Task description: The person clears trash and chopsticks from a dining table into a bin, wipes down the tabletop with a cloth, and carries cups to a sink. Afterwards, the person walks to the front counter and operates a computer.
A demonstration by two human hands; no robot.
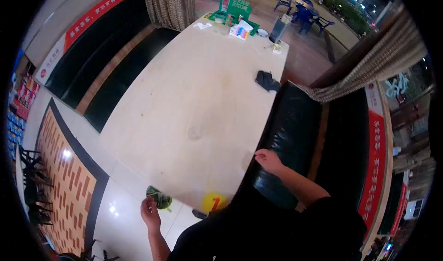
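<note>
My left hand (pixel 150 213) hangs beyond the near left corner of the table, its fingers loosely curled with nothing visible in them. Just behind it on the floor is a green bin (pixel 159 198) with a dark liner. My right hand (pixel 269 161) hovers by the table's right edge, near the dark bench seat; its fingers are a little bent and slightly apart, and I see nothing in them. Between the hands stretches a long pale table (pixel 194 104). A yellow disc marked 1 (pixel 214 202) lies at its near edge.
At the far end stand a green crate (pixel 240 7), a tissue box (pixel 240 31), a dark pitcher (pixel 278 29) and a small bowl (pixel 262 33). A crumpled black item (pixel 267 81) lies near the right edge. Dark benches (pixel 134 76) flank the table.
</note>
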